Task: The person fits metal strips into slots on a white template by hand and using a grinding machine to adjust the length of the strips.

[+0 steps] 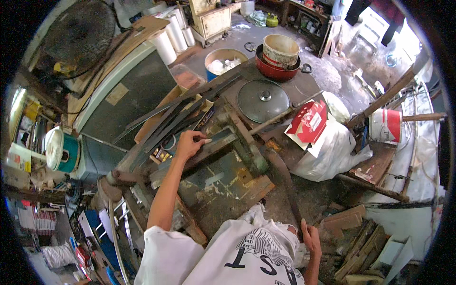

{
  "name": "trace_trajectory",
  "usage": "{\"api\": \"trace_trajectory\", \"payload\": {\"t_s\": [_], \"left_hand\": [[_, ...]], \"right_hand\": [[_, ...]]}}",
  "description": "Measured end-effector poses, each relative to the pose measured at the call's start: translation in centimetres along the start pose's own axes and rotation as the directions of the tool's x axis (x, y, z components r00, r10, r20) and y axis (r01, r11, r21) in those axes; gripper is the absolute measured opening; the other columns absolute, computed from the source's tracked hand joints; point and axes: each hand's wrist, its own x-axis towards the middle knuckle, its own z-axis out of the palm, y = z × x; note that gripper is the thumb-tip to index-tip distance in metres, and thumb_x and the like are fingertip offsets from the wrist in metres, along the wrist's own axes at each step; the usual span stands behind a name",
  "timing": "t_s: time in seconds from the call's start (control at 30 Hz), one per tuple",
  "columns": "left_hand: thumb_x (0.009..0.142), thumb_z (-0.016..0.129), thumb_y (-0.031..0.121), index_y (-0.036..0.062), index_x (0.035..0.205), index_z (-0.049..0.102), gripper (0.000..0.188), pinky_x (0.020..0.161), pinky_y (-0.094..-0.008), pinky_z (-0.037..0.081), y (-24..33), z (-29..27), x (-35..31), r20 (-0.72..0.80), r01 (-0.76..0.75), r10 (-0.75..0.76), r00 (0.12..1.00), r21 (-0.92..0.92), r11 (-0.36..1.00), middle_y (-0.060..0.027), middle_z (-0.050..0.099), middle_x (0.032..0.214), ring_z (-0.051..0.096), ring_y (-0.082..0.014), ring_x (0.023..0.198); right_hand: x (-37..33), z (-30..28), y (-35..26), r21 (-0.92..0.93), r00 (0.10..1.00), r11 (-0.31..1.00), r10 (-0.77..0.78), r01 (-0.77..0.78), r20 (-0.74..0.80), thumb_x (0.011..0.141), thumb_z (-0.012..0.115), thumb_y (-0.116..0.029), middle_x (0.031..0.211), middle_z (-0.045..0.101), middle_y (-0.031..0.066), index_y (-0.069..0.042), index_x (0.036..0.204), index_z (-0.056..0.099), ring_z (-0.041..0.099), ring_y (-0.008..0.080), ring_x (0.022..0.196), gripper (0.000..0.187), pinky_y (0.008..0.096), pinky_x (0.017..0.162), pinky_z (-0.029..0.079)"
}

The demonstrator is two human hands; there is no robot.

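The worktop [309, 86] extended away from the person, with a dark metal machine [256, 159] standing at its near edge. A flat, worn plate [209, 190] lay on the person's side of the machine's frame. A long lever [285, 187], dark and slightly curved, ran from the right side of the machine down toward the person. Long dark metal strips [173, 114] lay slantwise along the left edge of the worktop, some crossing an open cardboard box. A white plastic bag [327, 154] bulged beside the near right corner. Near the worktop's far edge sat a red pot [274, 72], with an off-white bucket [280, 47] upright inside it. A round glass lid [256, 102], knob upward, lay flat between the pot and the near edge. Beyond the far left corner stood a blue drum [212, 75] holding white material. A red and white carton [308, 122] rested tilted against the bag, near the right end of the near edge.

The left hand [191, 145] reached to the machine's frame near the strips; its thumb and fingertips were close together, but whether that grip pinched anything thin could not be told. The right hand [311, 237], low beside the person's white shirt [209, 256], had its grip closed around the lower end of the lever.
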Motion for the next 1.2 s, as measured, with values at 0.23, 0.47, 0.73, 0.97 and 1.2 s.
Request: {"api": "trace_trajectory", "payload": {"t_s": [0.23,0.47,0.73,0.97,1.2], "left_hand": [[0.073,0.081,0.011,0.0016,0.092,0.074,0.022,0.069,-0.0338,0.052,2.3,-1.5,-2.0,-0.135,-0.002,-0.011,0.991,-0.09,0.996,-0.0145,0.072,0.082,0.069,-0.0252,0.074],[0.078,0.074,0.006,0.0047,0.094,0.073,0.017,0.075,-0.0356,0.053,3.3,1.1,-4.1,-0.273,-0.04,0.065,0.96,0.096,0.995,-0.01,0.07,0.094,0.065,-0.0285,0.087],[0.089,0.068,0.022,0.0058,0.114,0.071,0.03,0.089,-0.0414,0.048,1.7,-0.6,-3.7,-0.172,0.005,0.018,0.985,0.135,0.991,-0.014,0.068,0.112,0.06,-0.0299,0.105],[0.089,0.068,0.039,0.0066,0.106,0.074,0.037,0.077,-0.0392,0.052,1.2,-1.5,-4.6,0.0,0.322,-0.322,0.947,-0.053,0.945,-0.023,0.07,0.094,0.07,-0.0368,0.09],[0.088,0.072,0.026,0.0078,0.111,0.073,0.029,0.081,-0.0389,0.052,0.8,-1.8,-5.2,0.11,0.356,-0.351,0.93,-0.03,0.934,-0.0236,0.07,0.096,0.071,-0.0335,0.091]], "right_hand": [[-8.0,-5.5,-8.3,-0.358,0.959,0.891,0.271,-0.28,-0.077,0.097,0.042,-0.057,0.072,0.065,0.0215,0.006,0.081,0.065,0.061,0.0349,0.066,0.069,0.0449,0.066,0.048],[-13.7,-10.4,-26.5,-0.663,0.946,0.678,0.278,-0.317,-0.169,0.101,0.045,-0.039,0.092,0.066,0.0266,0.0,0.104,0.067,0.062,0.0447,0.085,0.045,0.0478,0.073,0.048],[-13.6,-11.5,-32.3,-0.738,0.944,0.602,0.294,-0.304,-0.15,0.098,0.05,-0.038,0.095,0.066,0.0245,-0.002,0.108,0.066,0.062,0.0435,0.087,0.041,0.0472,0.072,0.049],[-12.2,-13.0,-30.3,-0.81,0.966,0.546,0.243,-0.215,-0.092,0.094,0.056,-0.036,0.099,0.066,0.0219,-0.003,0.112,0.065,0.063,0.0414,0.089,0.038,0.0454,0.073,0.05],[-11.0,-15.0,-29.5,-0.828,0.973,0.525,0.21,-0.196,-0.097,0.09,0.062,-0.034,0.102,0.067,0.0194,-0.005,0.116,0.064,0.064,0.0392,0.091,0.039,0.0436,0.074,0.051]]}}
